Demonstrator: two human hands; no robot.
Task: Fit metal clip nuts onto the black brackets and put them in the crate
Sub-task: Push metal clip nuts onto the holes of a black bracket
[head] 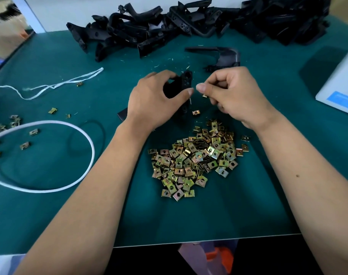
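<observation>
A long, narrow black moulded-plastic bracket [186, 84] with small round holes along its face is gripped by the left hand [159, 100], thumb and fingers curled round its middle. Its long axis runs away from the person, the holed upper end standing clear above the fingertips and the lower end reaching down past the wrist towards the table. Just beside it, on the thumb side, the right hand [234, 96] is held with thumb and forefinger pressed together; a small brass-coloured stamped metal clip nut [204, 95] shows just below those fingertips, though whether it is pinched or merely lies behind them cannot be told. The right fingertips are level with the bracket's middle, a narrow gap apart, so the coming move is judged to be a short sideways slide of the nut onto the bracket's edge.

Below both hands lies a loose heap of flat, square, yellow-zinc clip nuts [197, 159], each with a central hole. Beyond the fingers a jumbled pile of angular black plastic brackets [189, 26] lies on the green matt table mat [50, 195]. Left of the left hand a white cord [85, 139] loops. No crate can be identified.
</observation>
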